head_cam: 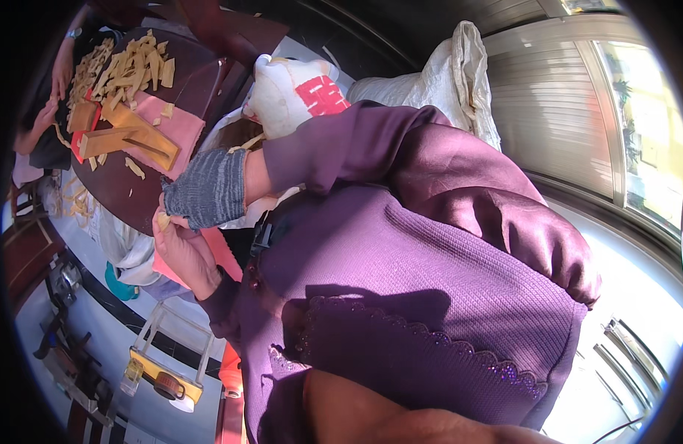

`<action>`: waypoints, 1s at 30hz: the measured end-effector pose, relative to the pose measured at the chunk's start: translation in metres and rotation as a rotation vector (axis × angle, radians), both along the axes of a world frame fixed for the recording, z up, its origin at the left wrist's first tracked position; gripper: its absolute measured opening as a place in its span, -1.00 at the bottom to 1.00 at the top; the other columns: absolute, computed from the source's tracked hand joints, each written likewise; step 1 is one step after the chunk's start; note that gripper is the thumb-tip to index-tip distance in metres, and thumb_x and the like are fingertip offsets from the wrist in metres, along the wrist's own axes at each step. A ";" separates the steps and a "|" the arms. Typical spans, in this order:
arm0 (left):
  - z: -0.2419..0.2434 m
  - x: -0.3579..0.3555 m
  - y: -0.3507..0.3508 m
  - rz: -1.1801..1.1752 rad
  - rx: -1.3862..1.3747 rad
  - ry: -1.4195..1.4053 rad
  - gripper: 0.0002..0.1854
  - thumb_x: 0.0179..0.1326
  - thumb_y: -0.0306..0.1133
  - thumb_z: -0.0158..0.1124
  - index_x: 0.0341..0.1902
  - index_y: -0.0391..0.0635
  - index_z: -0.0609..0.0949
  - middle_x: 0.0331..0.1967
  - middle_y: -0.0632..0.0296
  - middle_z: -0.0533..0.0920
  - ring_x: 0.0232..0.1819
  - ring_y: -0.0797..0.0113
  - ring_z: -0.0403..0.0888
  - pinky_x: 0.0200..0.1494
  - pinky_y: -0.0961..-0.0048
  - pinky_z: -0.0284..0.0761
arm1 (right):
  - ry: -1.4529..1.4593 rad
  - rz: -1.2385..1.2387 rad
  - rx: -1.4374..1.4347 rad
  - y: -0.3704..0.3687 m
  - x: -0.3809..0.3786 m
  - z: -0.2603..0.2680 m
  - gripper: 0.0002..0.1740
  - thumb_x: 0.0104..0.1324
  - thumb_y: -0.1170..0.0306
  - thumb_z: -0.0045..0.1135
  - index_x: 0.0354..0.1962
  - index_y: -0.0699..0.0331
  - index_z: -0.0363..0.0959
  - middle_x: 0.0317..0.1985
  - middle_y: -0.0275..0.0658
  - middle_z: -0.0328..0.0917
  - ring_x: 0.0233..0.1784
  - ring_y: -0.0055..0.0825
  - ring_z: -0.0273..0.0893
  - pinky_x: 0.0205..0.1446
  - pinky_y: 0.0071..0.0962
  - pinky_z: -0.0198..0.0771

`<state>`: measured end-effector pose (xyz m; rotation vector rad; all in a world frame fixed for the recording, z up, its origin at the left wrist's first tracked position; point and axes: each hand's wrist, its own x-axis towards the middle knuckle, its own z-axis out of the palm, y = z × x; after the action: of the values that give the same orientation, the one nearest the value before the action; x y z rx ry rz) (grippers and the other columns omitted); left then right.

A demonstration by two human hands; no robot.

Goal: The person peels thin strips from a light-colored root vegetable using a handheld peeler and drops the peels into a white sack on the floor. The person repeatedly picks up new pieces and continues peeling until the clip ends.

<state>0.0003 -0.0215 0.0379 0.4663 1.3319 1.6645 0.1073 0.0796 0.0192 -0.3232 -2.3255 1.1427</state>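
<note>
My left hand (185, 252), bare, pinches a small pale tan piece (163, 221) between its fingers, at the dark table's near edge. Against its fingertips lies my right hand (205, 191), in a grey knitted fingerless glove; its fingers are partly hidden, so its hold on the piece cannot be told. Past my hands, a wooden block with a slot (152, 145) rests on a pink cloth (190, 125), with another wooden piece (105, 141) across it. Behind them is a heap of pale tan dried strips (133, 66).
Across the table (199, 83), another person's hands (44, 119) hold a thin strip beside a second heap (86, 72). A white bag with red marks (286, 94) and a white woven sack (430, 83) stand on my right. A yellow-edged metal-framed object (169, 383) is at lower left.
</note>
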 end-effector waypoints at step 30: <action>0.001 -0.003 0.008 -0.018 0.110 0.385 -0.84 0.15 -0.54 0.26 -0.19 -0.31 0.57 -0.35 0.20 0.63 -0.32 0.49 0.58 -0.23 0.63 0.46 | 0.192 -0.081 -1.324 0.032 0.010 0.010 -0.67 0.35 0.09 -0.06 -0.33 0.20 0.36 -0.74 -0.49 0.14 -0.71 -0.76 0.00 -0.65 -0.71 -0.15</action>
<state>-0.0026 -0.0131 0.0384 0.8964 1.5069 1.6949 0.1169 0.1120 0.0294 -0.6877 -1.0672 2.3705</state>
